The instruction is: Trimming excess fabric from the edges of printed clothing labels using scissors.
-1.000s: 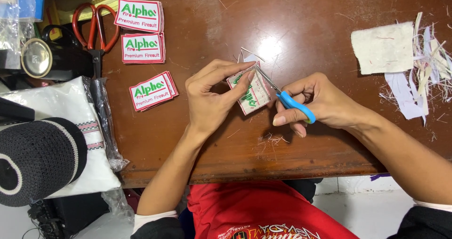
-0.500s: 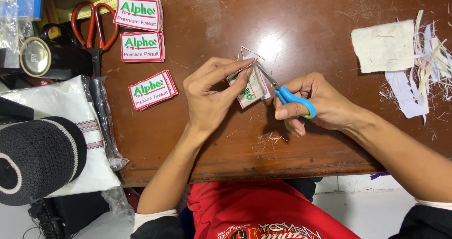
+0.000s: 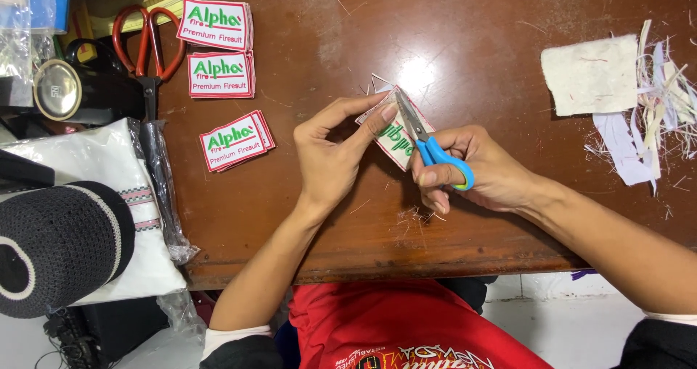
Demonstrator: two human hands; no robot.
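bright overhead lt | glare spot on table [image 3: 417, 75] | soft shadows under hands | sharp, no blur

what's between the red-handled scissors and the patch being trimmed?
Head view: three small stacks of embroidered patches lie right of the red-handled scissors; then bare brown table, then the left hand holding the patch being cut by the blue-handled scissors.
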